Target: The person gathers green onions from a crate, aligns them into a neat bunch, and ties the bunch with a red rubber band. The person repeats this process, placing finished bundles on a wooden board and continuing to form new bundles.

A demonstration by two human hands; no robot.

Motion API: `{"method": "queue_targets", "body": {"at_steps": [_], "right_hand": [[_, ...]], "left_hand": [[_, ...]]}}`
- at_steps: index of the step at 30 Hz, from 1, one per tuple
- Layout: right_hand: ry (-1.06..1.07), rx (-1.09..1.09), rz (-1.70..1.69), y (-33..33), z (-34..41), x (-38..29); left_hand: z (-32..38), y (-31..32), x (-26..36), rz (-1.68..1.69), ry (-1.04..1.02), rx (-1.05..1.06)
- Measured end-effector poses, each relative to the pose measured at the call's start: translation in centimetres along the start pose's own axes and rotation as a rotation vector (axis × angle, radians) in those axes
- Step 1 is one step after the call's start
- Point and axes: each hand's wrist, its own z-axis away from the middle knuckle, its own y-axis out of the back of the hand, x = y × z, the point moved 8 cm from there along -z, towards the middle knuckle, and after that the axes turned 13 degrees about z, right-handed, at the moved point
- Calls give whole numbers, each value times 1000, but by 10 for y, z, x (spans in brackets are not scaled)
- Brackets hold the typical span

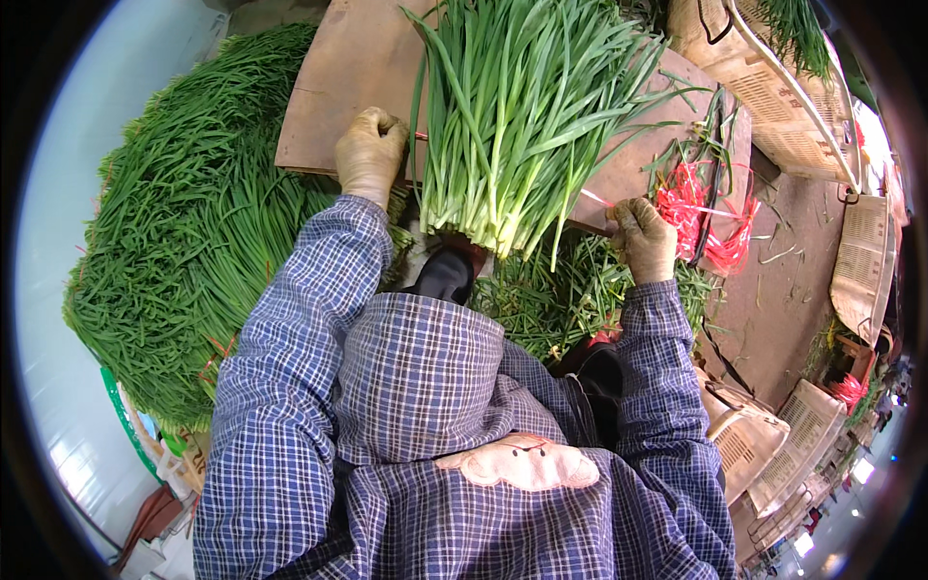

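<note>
A thick bunch of garlic chives lies on a brown board, with its pale cut ends towards me and hanging over the near edge. My left hand, in a tan glove, is closed at the left of the bunch on one end of a red plastic tie strip. My right hand, gloved too, pinches the other end to the right of the bunch, where the strip shows pinkish white. Between the hands the strip's middle is hidden, apparently beneath the chives.
A large heap of tied chives stands at the left. Red and white tie strips lie on the board's right side under a dark strap. Loose trimmings cover the floor below. Beige plastic crates line the right.
</note>
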Motion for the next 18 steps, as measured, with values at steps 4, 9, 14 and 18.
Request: {"method": "queue_targets", "body": {"at_steps": [4,9,14,18], "right_hand": [[226,225,-28,16,13,-32],[219,146,-541,-7,19,-78],[4,-51,-1084,-57,7,-88],[61,-132,-1200,-69,3,-86]], "left_hand": [[6,5,18,-210,-372,17],[26,6,2,324,-108,-40],[37,-3,4,662,73,-109],[40,-14,-2,859,218,-119]]}}
